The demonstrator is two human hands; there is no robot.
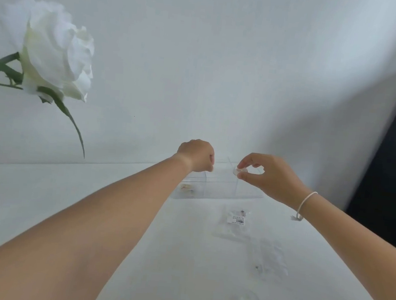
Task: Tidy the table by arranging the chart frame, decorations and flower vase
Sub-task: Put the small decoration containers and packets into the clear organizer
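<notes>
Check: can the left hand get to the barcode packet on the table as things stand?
Probably yes. The left hand is closed at the clear box, and the barcode packet lies in the open just in front, nothing covering it.

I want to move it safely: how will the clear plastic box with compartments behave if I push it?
The clear plastic compartment box looks thin-walled and nearly empty, so it is probably light and may slide easily on the smooth white table. Its low, wide shape makes tipping unlikely. The left hand on its rim probably steadies it.
</notes>
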